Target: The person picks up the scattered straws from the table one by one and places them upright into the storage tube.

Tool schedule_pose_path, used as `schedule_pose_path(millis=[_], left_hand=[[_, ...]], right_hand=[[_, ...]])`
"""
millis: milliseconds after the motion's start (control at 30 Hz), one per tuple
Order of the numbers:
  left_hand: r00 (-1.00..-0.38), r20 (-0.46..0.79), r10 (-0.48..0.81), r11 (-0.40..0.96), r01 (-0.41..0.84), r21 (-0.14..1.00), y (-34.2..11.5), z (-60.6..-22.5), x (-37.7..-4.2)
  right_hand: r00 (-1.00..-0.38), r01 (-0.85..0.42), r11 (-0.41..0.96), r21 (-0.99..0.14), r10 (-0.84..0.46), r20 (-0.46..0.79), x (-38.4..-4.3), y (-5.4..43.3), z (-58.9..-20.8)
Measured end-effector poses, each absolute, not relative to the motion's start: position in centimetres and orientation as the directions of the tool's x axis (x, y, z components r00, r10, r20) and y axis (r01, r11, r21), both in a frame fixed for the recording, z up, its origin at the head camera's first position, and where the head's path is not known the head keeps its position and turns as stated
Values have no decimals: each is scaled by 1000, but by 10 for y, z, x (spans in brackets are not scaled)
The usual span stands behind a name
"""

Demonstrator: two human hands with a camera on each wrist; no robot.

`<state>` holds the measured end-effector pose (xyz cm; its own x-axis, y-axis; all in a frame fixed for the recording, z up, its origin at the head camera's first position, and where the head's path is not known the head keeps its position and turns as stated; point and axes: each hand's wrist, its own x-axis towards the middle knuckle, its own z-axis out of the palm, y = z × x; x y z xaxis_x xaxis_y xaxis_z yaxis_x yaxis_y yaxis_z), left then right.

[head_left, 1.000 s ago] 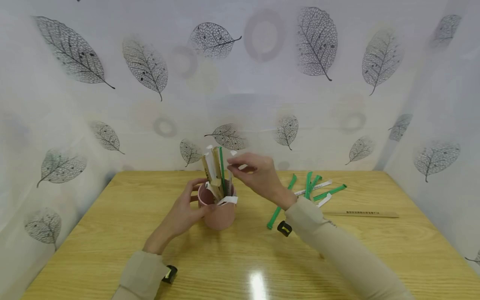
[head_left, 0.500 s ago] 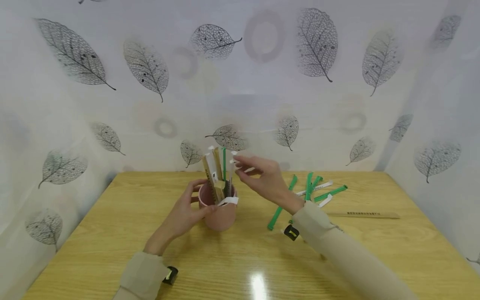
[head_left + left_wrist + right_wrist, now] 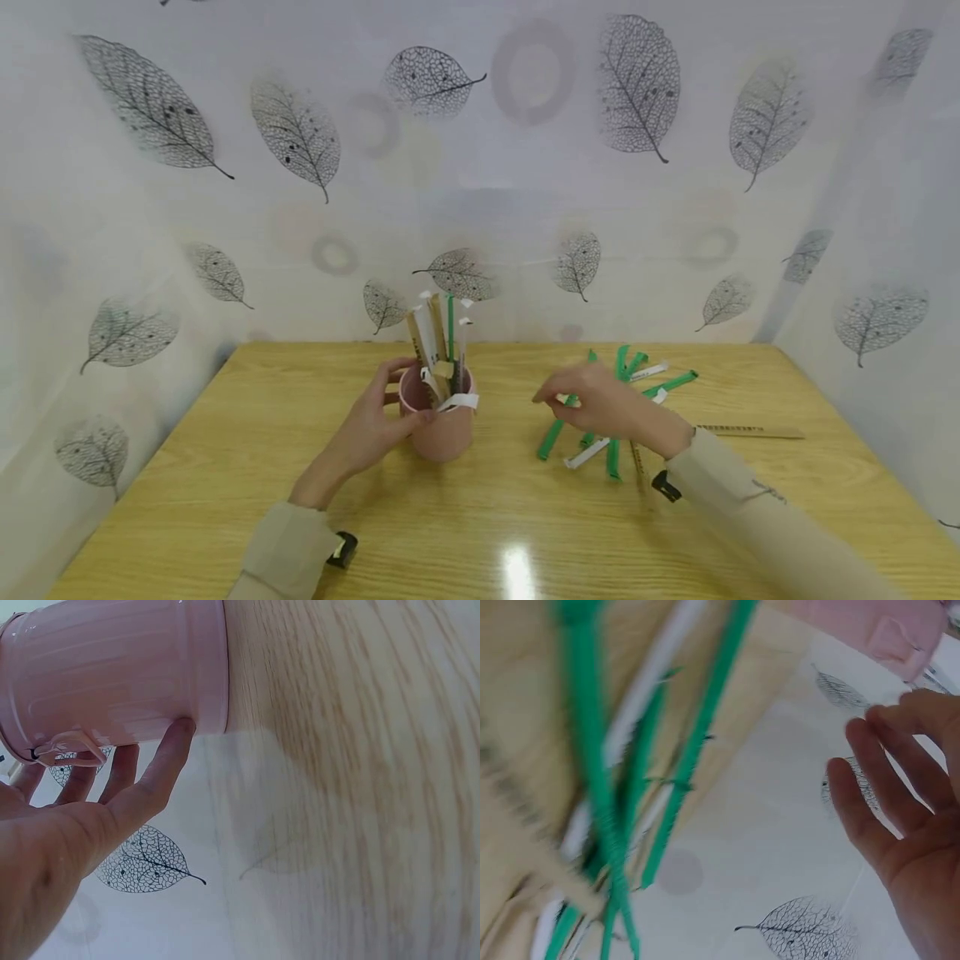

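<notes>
My left hand [image 3: 367, 429] grips a small pink bucket [image 3: 442, 435] standing upright on the table, thumb on its front and fingers round its far left side. In the left wrist view, fingertips touch the bucket's ribbed wall [image 3: 112, 667] near a small side loop. Slim paper-wrapped sticks, much like straws, stand in it: brown, white and one green stick [image 3: 451, 325]. A white strip [image 3: 461, 401] hangs over the rim. Above a loose pile, my right hand [image 3: 600, 404] has its fingers loosely bent, thumb near the index finger, holding nothing. It partly covers the pile.
The loose pile has several green sticks [image 3: 552, 437], white sticks [image 3: 588, 452] and a brown stick [image 3: 750, 431] farther right. Wood-grain table [image 3: 420, 533] lies beneath everything. Leaf-printed white sheeting [image 3: 517, 183] encloses the back and both sides.
My right hand has left a white-tipped stick standing in the bucket and moved right, over the loose pile. The left hand keeps its grip on the bucket.
</notes>
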<state>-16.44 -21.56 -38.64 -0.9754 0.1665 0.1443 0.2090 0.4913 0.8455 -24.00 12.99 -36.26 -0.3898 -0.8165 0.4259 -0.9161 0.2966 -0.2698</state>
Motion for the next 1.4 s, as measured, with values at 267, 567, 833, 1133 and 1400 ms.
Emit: schedule_pose_path(millis=[267, 567, 833, 1133, 1400], left_hand=[[-976, 131, 176, 493, 203, 846, -214, -386, -163], [-978, 129, 164, 500, 195, 844, -213, -385, -162], [-975, 138, 173, 490, 206, 847, -212, -384, -162], [-978, 126, 165, 481, 191, 855, -212, -383, -162], [-982, 105, 156, 493, 170, 853, -214, -385, -163]], right_hand=[[-393, -914, 357, -193, -896, 206, -211, 163, -384], [-426, -904, 427, -31, -889, 168, -201, 172, -392], [-388, -915, 402, 33, -899, 202, -201, 169, -396], [-367, -930, 348, -116, -891, 268, -205, 169, -398], [-257, -965, 244, -92, -827, 500, -213, 165, -396]])
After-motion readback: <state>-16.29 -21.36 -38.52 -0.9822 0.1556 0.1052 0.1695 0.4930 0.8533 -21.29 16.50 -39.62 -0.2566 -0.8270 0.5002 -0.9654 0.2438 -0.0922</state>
